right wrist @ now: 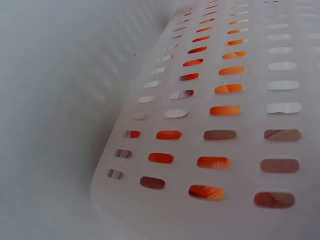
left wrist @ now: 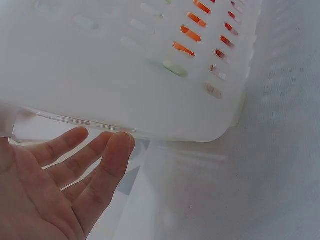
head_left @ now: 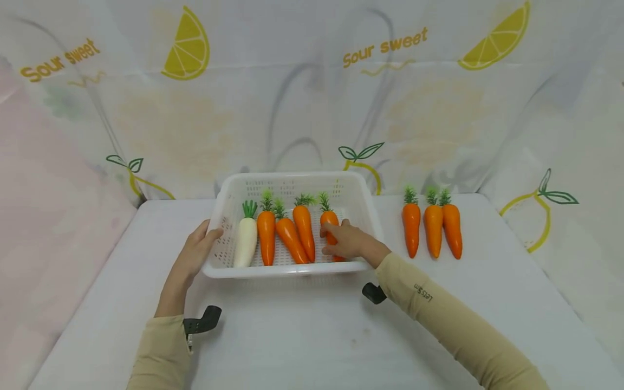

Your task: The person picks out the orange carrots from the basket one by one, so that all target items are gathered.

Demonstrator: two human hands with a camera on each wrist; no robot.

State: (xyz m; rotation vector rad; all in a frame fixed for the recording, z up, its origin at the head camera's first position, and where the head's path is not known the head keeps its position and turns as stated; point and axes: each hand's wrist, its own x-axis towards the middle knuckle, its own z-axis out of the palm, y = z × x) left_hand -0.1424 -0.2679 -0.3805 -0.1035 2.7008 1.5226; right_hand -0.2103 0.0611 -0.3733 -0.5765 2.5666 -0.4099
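A white plastic basket (head_left: 278, 270) stands at the table's far side in the head view. Inside lie a white radish (head_left: 246, 242) on the left and several orange carrots with green tops. My left hand (head_left: 196, 250) holds the basket's left rim, thumb over the edge; in the left wrist view its fingers (left wrist: 116, 157) meet the rim. Reaching into the basket's right part, my right hand (head_left: 347, 240) has thumb and fingers around the rightmost carrot (head_left: 329, 218). The right wrist view shows only the slotted basket wall (right wrist: 240, 220), with orange and the hand's skin behind the slots.
Three more carrots lie on the table right of the basket: one alone (head_left: 411, 230) and two side by side (head_left: 434, 232). A lemon-printed cloth (head_left: 312, 119) hangs behind the white table (head_left: 302, 336). Black wrist camera mounts (head_left: 209, 318) stick out at both wrists.
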